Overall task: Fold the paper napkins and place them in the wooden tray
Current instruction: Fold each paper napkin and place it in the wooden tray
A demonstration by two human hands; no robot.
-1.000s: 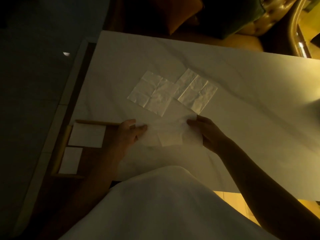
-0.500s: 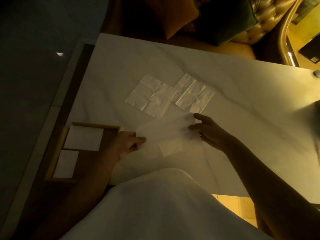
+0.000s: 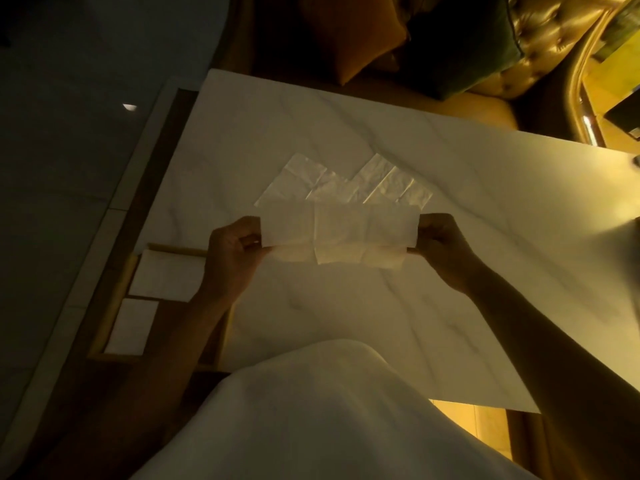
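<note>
A white paper napkin (image 3: 341, 233) hangs above the marble table, folded over into a long strip. My left hand (image 3: 233, 252) pinches its left end and my right hand (image 3: 438, 244) pinches its right end. Behind it, two unfolded creased napkins (image 3: 304, 181) (image 3: 391, 183) lie flat on the table, overlapping each other. The wooden tray (image 3: 114, 317) sits at the table's left edge, partly under my left forearm. Two folded napkins (image 3: 169, 278) (image 3: 130, 325) lie inside it.
The white marble table (image 3: 450, 209) stretches to the right and toward me. A tufted golden sofa (image 3: 540, 39) with dark cushions (image 3: 460, 46) stands beyond the far edge. My white garment (image 3: 329, 420) fills the lower middle. Dark floor lies to the left.
Both hands lifted the napkin off the table and folded it over into a long strip held in the air. The flat napkins and the tray stayed put.
</note>
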